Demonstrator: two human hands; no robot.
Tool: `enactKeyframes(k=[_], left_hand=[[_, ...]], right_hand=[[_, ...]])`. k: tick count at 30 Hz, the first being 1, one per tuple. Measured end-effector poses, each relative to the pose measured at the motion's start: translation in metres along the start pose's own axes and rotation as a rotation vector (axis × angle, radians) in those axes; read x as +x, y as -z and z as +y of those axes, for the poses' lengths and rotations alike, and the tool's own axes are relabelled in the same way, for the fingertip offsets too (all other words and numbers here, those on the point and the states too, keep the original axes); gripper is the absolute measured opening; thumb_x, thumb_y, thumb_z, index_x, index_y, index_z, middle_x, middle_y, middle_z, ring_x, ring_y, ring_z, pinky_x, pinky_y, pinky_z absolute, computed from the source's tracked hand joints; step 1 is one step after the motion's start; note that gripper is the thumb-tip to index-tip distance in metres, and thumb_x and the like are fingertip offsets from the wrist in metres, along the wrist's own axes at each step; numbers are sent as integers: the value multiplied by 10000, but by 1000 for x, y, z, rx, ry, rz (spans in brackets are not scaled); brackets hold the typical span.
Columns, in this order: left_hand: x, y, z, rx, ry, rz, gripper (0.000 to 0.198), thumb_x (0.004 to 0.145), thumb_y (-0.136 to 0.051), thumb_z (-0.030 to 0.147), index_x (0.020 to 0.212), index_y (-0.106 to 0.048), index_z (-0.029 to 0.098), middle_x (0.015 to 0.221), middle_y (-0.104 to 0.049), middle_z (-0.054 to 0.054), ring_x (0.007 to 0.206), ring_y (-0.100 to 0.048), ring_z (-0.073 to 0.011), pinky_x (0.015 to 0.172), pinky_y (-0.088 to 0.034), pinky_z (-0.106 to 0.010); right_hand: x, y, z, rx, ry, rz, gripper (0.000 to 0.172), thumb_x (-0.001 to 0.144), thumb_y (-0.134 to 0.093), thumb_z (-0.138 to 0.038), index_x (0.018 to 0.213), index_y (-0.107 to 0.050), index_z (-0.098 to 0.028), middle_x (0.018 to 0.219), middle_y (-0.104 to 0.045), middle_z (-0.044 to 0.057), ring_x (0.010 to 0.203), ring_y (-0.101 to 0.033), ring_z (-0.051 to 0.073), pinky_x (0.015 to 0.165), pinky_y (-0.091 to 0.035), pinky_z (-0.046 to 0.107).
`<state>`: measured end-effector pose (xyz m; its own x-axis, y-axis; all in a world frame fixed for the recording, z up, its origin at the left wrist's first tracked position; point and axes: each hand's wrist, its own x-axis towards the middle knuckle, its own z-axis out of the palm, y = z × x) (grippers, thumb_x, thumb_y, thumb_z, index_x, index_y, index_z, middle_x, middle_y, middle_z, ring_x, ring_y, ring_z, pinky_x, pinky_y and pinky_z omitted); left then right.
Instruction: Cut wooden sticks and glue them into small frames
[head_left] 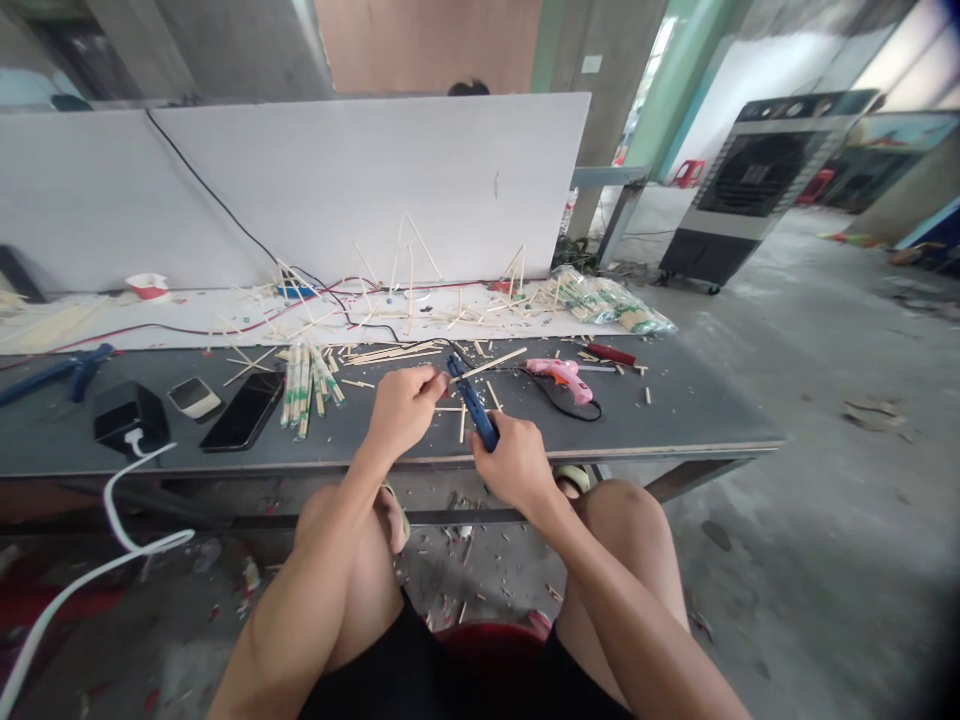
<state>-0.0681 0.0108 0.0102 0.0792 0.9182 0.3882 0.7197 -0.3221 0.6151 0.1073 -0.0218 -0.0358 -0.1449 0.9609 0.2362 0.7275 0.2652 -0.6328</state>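
Note:
My left hand (405, 408) is closed, pinching one end of a thin wooden stick (495, 362) above the front of the table. Wrapped in my right hand (517, 455) is a blue cutting tool that looks like pliers (472, 402), its jaws up at the stick beside my left fingertips. Whether the jaws touch or bite the stick I cannot tell. Below the tool, short stick pieces (462, 425) lie on the table. To the right rests a pink glue gun (561, 378) with a black cord.
Wrapped stick bundles (304, 385), a black phone (244, 410) and a black box with a white cable (131, 418) are at left. Stick frames (410, 280) stand along the back by a white board (300, 190). A red-handled tool (611, 354) lies behind the glue gun.

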Motion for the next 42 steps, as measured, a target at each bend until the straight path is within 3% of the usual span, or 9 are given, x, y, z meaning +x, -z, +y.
enactKeyframes(k=[12, 16, 20, 25, 36, 42], left_hand=[[-3, 14, -28, -155, 146, -103, 390, 910, -508, 391, 586, -582, 186, 430, -375, 37, 388, -361, -112, 448, -234, -261], [-5, 18, -31, 100, -12, -8, 341, 923, -513, 361, 646, -610, 189, 474, -480, 21, 437, -435, -131, 485, -261, -268], [-10, 15, -31, 308, -231, 160, 235, 955, -509, 311, 831, -675, 200, 727, -702, -39, 610, -596, -164, 567, -320, -277], [-12, 14, -29, 470, -279, 241, 285, 985, -463, 303, 817, -669, 199, 724, -721, -48, 590, -597, -171, 553, -262, -298], [-10, 20, -21, 491, -19, 58, 312, 969, -431, 321, 758, -634, 214, 567, -575, -22, 552, -511, -185, 575, -237, -297], [-6, 23, -31, 363, 74, 49, 293, 920, -474, 300, 667, -590, 207, 487, -423, 10, 490, -390, -160, 561, -219, -294]], right_hand=[[6, -17, -12, -13, 16, -58, 117, 838, -600, -289, 771, -633, -199, 662, -660, 48, 590, -558, 179, 596, -306, 277], [11, -19, -18, 66, -50, -106, 215, 826, -618, -357, 675, -576, -209, 590, -590, 11, 537, -466, 149, 560, -292, 267], [14, -21, -22, 169, -70, -137, 271, 837, -601, -384, 639, -541, -209, 549, -529, -20, 517, -404, 125, 541, -282, 254], [12, -24, -23, 181, -39, -117, 216, 829, -601, -368, 695, -565, -202, 582, -568, -13, 528, -422, 124, 549, -291, 253], [14, -27, -23, 50, -42, -133, 213, 846, -585, -370, 806, -664, -176, 682, -673, 58, 607, -574, 175, 581, -319, 264], [19, -37, -28, -16, -32, -165, 212, 857, -577, -368, 822, -672, -181, 746, -710, 82, 667, -629, 207, 598, -336, 275]])
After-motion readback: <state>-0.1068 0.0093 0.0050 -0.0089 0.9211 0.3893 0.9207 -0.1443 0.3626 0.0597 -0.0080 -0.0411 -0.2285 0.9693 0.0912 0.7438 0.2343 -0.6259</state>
